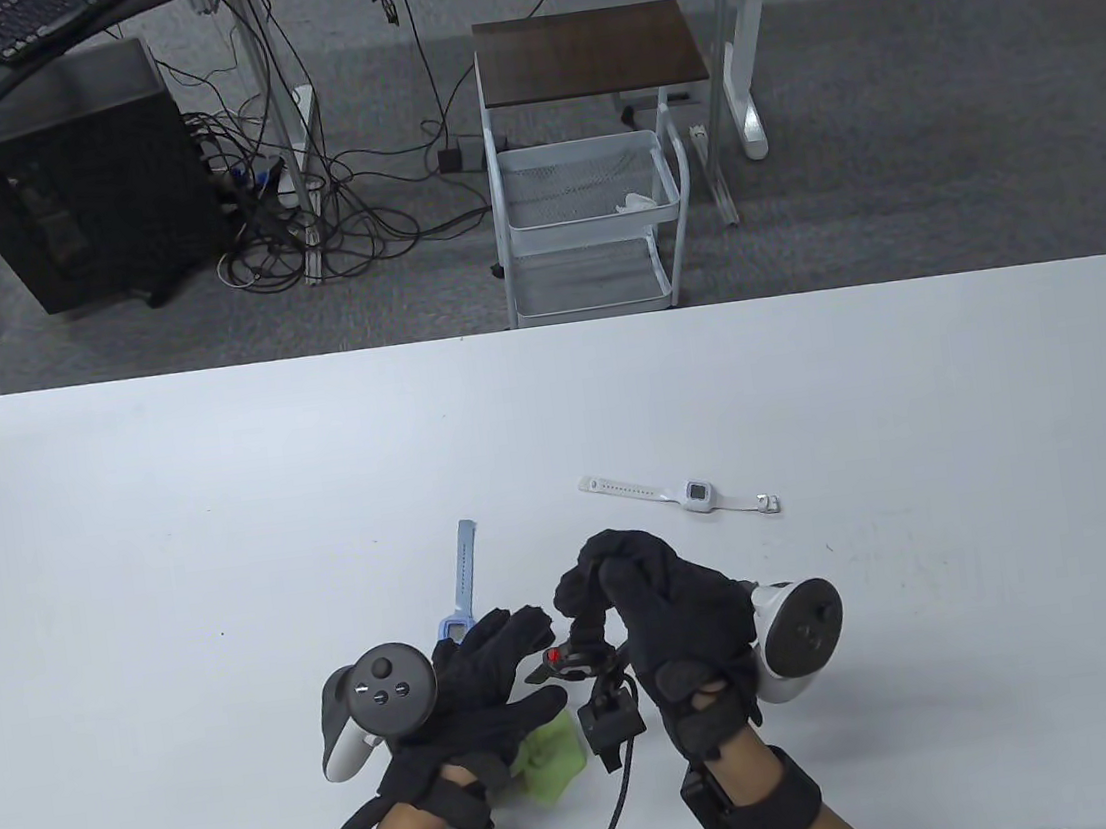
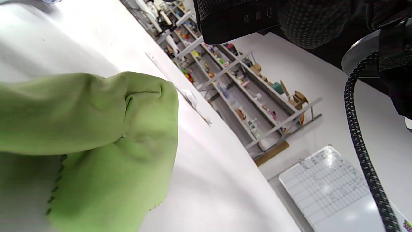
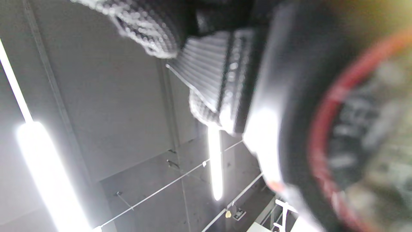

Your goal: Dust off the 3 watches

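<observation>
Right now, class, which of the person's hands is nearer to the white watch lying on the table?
Right. The right hand is just below the white watch in the table view, with bare table between them. The left hand sits farther away, low and left, beside the blue watch.

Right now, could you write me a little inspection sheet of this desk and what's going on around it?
Surface: white table, bare over most of its top.
Job's things: white watch lying flat, strap spread out; blue watch partly under the left hand; dark watch with a red ring held up off the table; green cloth under the left hand.
Clutter: nothing seen on the table.
Grippers: left hand fingers straight, over the cloth; right hand fingers curled round the dark watch.
Cables: braided black lead trailing from the wrist gear; tangled wires on the floor.
Surroundings: white wire cart, black computer tower, grey carpet.
</observation>
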The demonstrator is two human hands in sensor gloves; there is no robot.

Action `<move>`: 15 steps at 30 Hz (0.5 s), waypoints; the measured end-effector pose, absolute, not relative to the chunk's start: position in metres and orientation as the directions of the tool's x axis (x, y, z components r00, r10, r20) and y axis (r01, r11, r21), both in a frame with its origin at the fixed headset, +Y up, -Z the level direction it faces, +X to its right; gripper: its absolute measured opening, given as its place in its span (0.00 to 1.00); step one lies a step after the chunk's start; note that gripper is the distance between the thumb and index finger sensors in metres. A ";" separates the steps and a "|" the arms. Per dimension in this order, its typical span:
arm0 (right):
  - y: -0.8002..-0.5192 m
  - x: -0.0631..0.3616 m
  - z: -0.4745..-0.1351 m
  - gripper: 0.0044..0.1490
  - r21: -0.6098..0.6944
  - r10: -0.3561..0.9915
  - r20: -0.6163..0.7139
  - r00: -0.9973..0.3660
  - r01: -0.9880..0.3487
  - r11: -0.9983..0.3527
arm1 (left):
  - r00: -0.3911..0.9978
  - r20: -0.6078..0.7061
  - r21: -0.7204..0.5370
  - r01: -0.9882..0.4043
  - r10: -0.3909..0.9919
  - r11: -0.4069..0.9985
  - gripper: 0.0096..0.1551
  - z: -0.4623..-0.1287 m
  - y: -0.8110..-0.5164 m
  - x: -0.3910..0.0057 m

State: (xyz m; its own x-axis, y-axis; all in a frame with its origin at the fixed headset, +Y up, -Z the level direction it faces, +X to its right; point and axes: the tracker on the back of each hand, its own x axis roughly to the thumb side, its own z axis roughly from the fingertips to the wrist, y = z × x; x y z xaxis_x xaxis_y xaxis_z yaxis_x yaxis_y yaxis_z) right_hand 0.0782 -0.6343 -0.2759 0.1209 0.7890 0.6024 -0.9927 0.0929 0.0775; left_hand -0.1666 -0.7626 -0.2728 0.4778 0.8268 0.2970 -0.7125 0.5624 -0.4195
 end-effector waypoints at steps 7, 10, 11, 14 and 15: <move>-0.634 0.078 -0.276 0.23 0.080 0.790 0.598 0.136 -0.991 0.111 | 0.488 0.297 -0.402 -0.716 0.821 0.571 0.42 -0.273 -0.762 -0.168; -0.634 0.078 -0.276 0.23 0.080 0.791 0.596 0.139 -0.990 0.114 | 0.502 0.308 -0.394 -0.706 0.809 0.588 0.40 -0.273 -0.762 -0.168; -0.634 0.078 -0.276 0.23 0.081 0.790 0.596 0.141 -0.990 0.115 | 0.505 0.309 -0.391 -0.705 0.806 0.592 0.40 -0.273 -0.762 -0.168; -0.634 0.078 -0.276 0.23 0.080 0.790 0.596 0.141 -0.990 0.116 | 0.509 0.312 -0.388 -0.702 0.802 0.597 0.37 -0.273 -0.762 -0.168; -0.634 0.078 -0.276 0.23 0.080 0.790 0.596 0.141 -0.990 0.117 | 0.509 0.313 -0.386 -0.703 0.802 0.597 0.35 -0.273 -0.762 -0.168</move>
